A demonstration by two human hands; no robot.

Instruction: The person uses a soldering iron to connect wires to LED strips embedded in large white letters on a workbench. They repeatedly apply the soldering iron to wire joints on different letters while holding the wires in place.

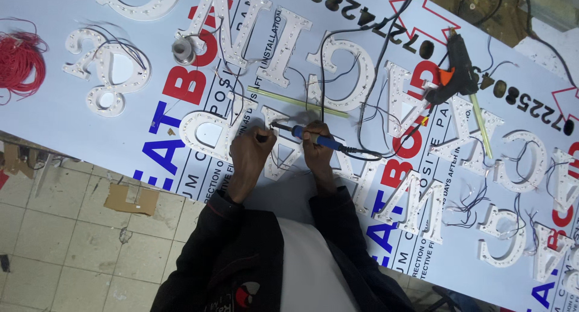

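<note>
Your right hand (316,144) is closed around the blue handle of the soldering iron (304,133), its tip pointing left toward your left hand (250,149). That hand is pinched shut on something small, probably a thin wire, though it is too fine to tell. Both hands meet over a white sign letter (278,144) studded with small lights, lying on the printed white sheet that covers the surface (54,113).

Hold the wire steady with the left fingers and keep them back from the hot tip. Bring the tip to the joint only and avoid the letter's plastic face. Mind the iron's black cord (362,152), which trails right among the loose wires. The solder spool (183,50) sits up and to the left, near other letters. The black glue gun (457,67) and a pale glue stick (295,101) lie farther off. A red wire coil (18,61) rests at the far left edge.
</note>
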